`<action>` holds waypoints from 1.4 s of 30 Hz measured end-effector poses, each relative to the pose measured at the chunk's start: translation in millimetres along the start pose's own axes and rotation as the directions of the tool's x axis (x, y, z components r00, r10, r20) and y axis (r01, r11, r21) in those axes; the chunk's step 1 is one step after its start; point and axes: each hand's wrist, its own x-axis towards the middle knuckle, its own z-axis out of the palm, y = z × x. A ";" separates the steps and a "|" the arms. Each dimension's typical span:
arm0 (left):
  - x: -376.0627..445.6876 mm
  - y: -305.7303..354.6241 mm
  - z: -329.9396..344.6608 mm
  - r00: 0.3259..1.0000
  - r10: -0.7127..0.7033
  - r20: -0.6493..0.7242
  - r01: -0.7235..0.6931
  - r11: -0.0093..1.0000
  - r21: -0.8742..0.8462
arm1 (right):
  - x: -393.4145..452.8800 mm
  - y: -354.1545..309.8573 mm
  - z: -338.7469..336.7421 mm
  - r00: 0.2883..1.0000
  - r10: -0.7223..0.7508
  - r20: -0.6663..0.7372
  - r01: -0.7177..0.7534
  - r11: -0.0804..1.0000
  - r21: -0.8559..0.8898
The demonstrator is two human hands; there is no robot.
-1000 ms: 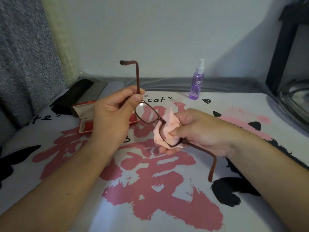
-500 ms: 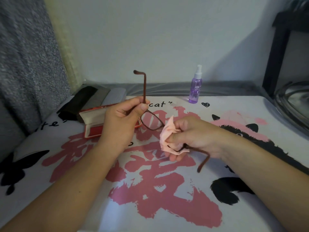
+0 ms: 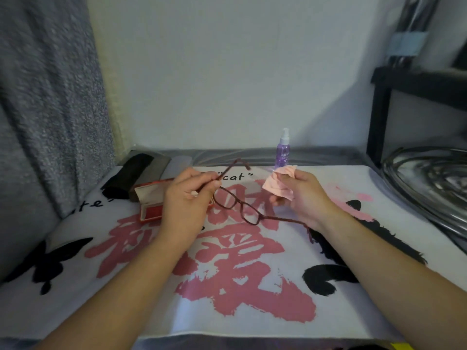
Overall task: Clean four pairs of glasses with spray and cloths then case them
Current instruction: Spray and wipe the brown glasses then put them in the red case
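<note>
1. Glasses (image 3: 238,207): brown frame held above the printed mat (image 3: 227,286), left of centre; probably light, with thin arms and fragile lenses, so best taken by an arm or the rim, never by the glass.
2. Left hand (image 3: 188,200): fingers curled, pinching the far arm near its hinge.
3. Right hand (image 3: 300,195): fingers closed round a soft pink cloth (image 3: 279,184), apart from the lenses.
4. Spray bottle (image 3: 284,150): upright, far side.
5. Red case (image 3: 149,200): lid up, left of the hands.

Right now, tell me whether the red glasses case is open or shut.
Open. The red case lies on the printed mat with its lid raised, pale lining showing, partly hidden behind the left hand.
</note>
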 end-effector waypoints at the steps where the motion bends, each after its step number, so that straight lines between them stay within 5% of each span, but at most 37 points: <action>1: -3.7 0.6 -2.8 0.997 0.071 0.036 -0.072 0.996 0.048 | -0.5 -2.4 -1.2 0.999 -0.018 -0.028 0.018 1.000 -0.005; 4: -16.6 -6.1 -14.5 0.919 0.299 0.258 -0.347 0.924 0.162 | -2.1 -19.5 -12.9 0.990 -0.092 -0.110 0.082 0.992 -0.094; 8: -26.8 -17.7 -17.4 0.791 0.318 0.522 -0.485 0.846 0.220 | -10.0 -51.3 -33.7 0.981 -0.170 -0.096 0.130 0.936 -0.327; 12: -28.4 -18.2 -11.5 0.809 0.274 0.520 -0.467 0.836 0.287 | -24.6 -64.3 -31.1 0.984 -0.172 0.039 0.164 0.813 -0.559; 17: -32.4 -0.9 -16.8 0.886 0.316 0.339 -0.431 0.830 0.354 | -54.9 -81.1 1.9 0.950 -0.252 0.187 0.312 0.711 -0.630; 19: -38.1 21.0 -19.0 0.947 0.246 0.206 -0.292 0.926 0.238 | -70.1 -86.0 19.4 0.936 -0.241 0.255 0.351 0.678 -0.646; 21: -48.4 58.9 -21.9 0.977 -0.104 0.184 0.119 0.991 -0.069 | -88.4 -86.6 37.7 0.913 -0.207 0.350 0.389 0.695 -0.604; 24: -66.5 95.2 -28.0 0.818 -0.375 0.435 0.563 0.674 -0.478 | -113.5 -84.1 56.4 0.859 -0.181 0.480 0.437 0.746 -0.502; 29: -76.8 96.1 -51.2 0.796 -0.421 0.436 0.604 0.599 -0.526 | -130.2 -72.1 56.2 0.738 -0.049 0.673 0.318 0.905 -0.282; 31: -77.4 94.0 -61.8 0.827 -0.427 0.366 0.559 0.693 -0.455 | -132.4 -70.4 58.3 0.772 -0.074 0.631 0.246 0.951 -0.189; 34: -78.7 95.6 -73.8 0.892 -0.383 0.241 0.438 0.865 -0.246 | -136.6 -69.6 65.5 0.872 -0.166 0.460 0.319 0.907 -0.276; 42: -76.3 110.0 -88.8 0.915 -0.382 0.130 0.392 0.918 -0.057 | -148.8 -74.0 81.2 0.912 -0.222 0.346 0.350 0.860 -0.372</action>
